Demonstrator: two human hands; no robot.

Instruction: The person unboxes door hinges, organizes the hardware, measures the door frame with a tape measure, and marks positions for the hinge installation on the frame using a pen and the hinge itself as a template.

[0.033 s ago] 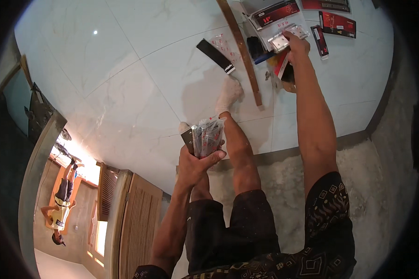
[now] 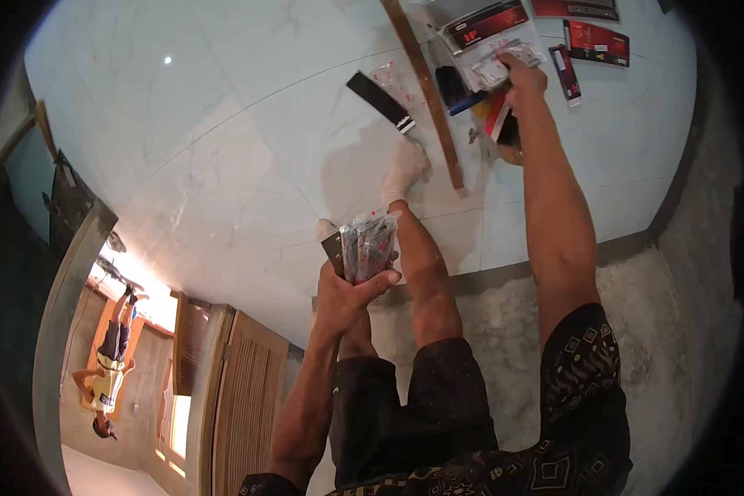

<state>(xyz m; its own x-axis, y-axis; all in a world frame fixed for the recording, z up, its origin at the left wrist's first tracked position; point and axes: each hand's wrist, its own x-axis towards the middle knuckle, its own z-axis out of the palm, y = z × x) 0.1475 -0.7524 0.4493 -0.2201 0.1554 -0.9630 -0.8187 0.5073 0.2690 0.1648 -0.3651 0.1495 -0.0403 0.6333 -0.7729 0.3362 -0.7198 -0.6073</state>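
In my left hand [image 2: 343, 299] is a stack of metal hinges in clear plastic wrappers [image 2: 370, 248], held upright with my thumb across the near side. A dark metal edge sticks out on the stack's left. Away to the upper right, my right hand [image 2: 527, 83] has its fingers closed on a silvery metal hinge in clear plastic [image 2: 493, 76]. That hinge lies over the open white box with a red and black label [image 2: 488, 26]. My right fingertips are partly hidden, and the hinge looks blurred.
A wooden strip [image 2: 426, 91] lies between my foot and the box. Left of it is a black flat packet [image 2: 380, 101]. Red and black packages [image 2: 597, 43] and a narrow box [image 2: 565, 74] lie at the right. Another person [image 2: 107, 364] stands beyond the doorway.
My right hand has shifted slightly left, and the hinge under its fingers has changed its tilt. My left hand still holds the wrapped stack in nearly the same place.
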